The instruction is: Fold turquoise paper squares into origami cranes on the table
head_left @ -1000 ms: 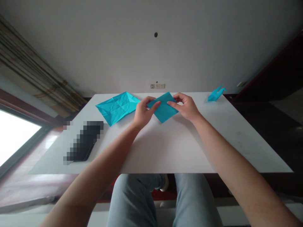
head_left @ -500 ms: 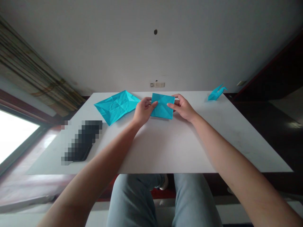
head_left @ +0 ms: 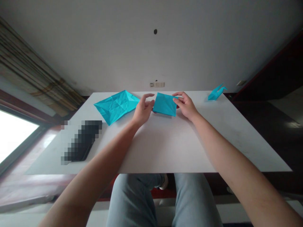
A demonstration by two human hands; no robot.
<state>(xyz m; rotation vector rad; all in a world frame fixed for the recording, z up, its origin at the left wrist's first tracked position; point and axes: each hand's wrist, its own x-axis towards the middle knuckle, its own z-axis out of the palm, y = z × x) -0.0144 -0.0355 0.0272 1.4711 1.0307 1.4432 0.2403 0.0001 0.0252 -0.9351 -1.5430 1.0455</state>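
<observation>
A small folded square of turquoise paper (head_left: 164, 104) is held just above the white table (head_left: 170, 142) near its far middle. My right hand (head_left: 186, 105) pinches the paper's right corner between thumb and fingers. My left hand (head_left: 143, 110) sits at the paper's left edge, its fingers curled loosely and the index finger raised; it looks off the sheet. A larger creased turquoise sheet (head_left: 115, 105) lies flat to the left of my left hand.
A folded turquoise paper crane (head_left: 216, 92) stands at the table's far right corner. A dark blurred object (head_left: 81, 142) lies at the left edge. My knees in light jeans show under the near edge. A wall with a socket is behind.
The small paper turned from a diamond to a squarer, tilted position and rose slightly. My left hand loosened from its edge while my right hand kept the pinch.
</observation>
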